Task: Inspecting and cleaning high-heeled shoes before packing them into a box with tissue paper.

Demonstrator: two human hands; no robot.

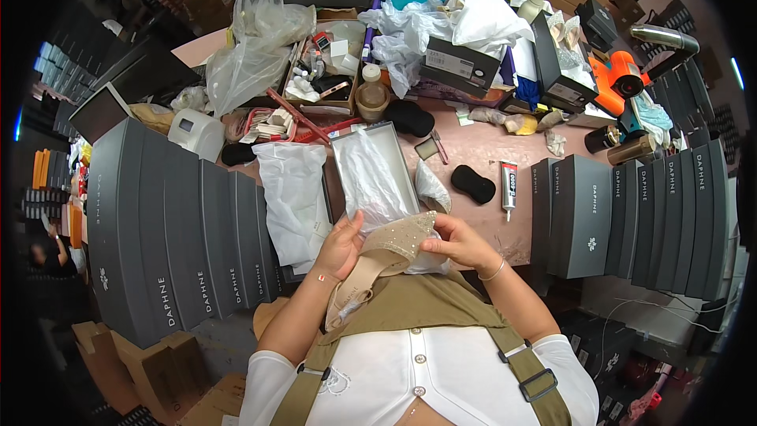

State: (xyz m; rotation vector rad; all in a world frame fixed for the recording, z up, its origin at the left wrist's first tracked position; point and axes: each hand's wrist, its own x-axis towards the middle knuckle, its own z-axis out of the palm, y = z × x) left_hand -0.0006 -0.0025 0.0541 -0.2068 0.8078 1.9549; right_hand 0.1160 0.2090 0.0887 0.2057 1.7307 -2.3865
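A beige pointed-toe shoe (388,241) with sparkling stones on its upper and a thin strap at the heel is held low in front of my body. My right hand (467,246) pinches it by the toe, thumb on top. Along its other side, my left hand (341,247) grips it, with some fingers hidden behind. Just beyond lies an open grey shoebox (415,207) lined with white tissue paper (369,162). A pale, glittery pointed piece (431,188) rests beside the box; its kind is unclear. Right of it are a black oval pad (473,184) and a glue tube (508,189).
Dark shoeboxes stand in rows at left (169,229) and right (583,217). White paper (292,189) lies left of the open box. Farther back are a cluttered carton (347,95), a jar (371,99), a plastic bag (256,55) and an orange heat gun (619,79).
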